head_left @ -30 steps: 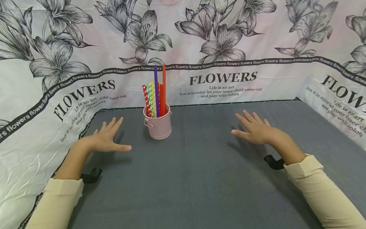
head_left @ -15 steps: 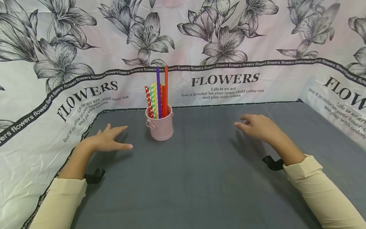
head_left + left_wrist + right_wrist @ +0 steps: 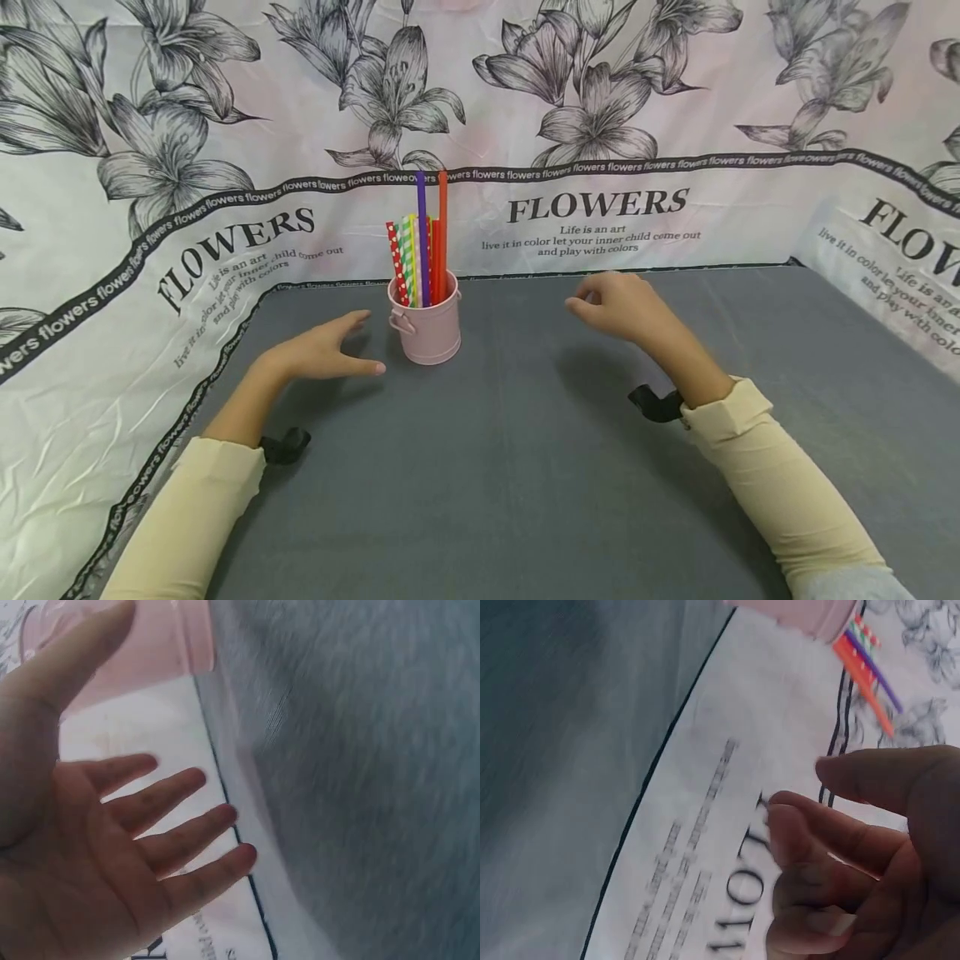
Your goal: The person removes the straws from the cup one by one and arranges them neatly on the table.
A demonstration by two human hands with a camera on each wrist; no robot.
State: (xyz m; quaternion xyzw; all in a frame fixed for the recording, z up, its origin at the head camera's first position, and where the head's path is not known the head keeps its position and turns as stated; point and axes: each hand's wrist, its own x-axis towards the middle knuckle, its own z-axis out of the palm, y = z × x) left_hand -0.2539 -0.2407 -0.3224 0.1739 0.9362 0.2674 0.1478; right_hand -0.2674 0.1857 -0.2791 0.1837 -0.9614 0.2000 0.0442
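Note:
A pink bucket (image 3: pixel 429 335) with a small side handle stands upright at the back of the grey table. Several drinking straws stick up out of it: a tall purple straw (image 3: pixel 422 237), a tall orange straw (image 3: pixel 442 229) and shorter patterned ones. To the bucket's left is my left hand (image 3: pixel 318 352), thumb spread from the fingers, near the bucket and holding nothing. My right hand (image 3: pixel 617 310) hovers over the table to the right of the bucket. In the right wrist view its fingers (image 3: pixel 817 889) are loosely bent, the thumb is apart from them, and nothing is held.
A white cloth backdrop (image 3: pixel 405 192) printed with black flowers and lettering rises behind the table and along its sides. The dark grey tabletop (image 3: pixel 480 467) stretches toward me. A black strap (image 3: pixel 285 446) hangs at the left wrist, another black strap (image 3: pixel 656 404) at the right.
My left hand has moved right, closer to the bucket. My right hand has moved left toward it, and its spread fingers have bent. The bucket and straws stay where they were on the table.

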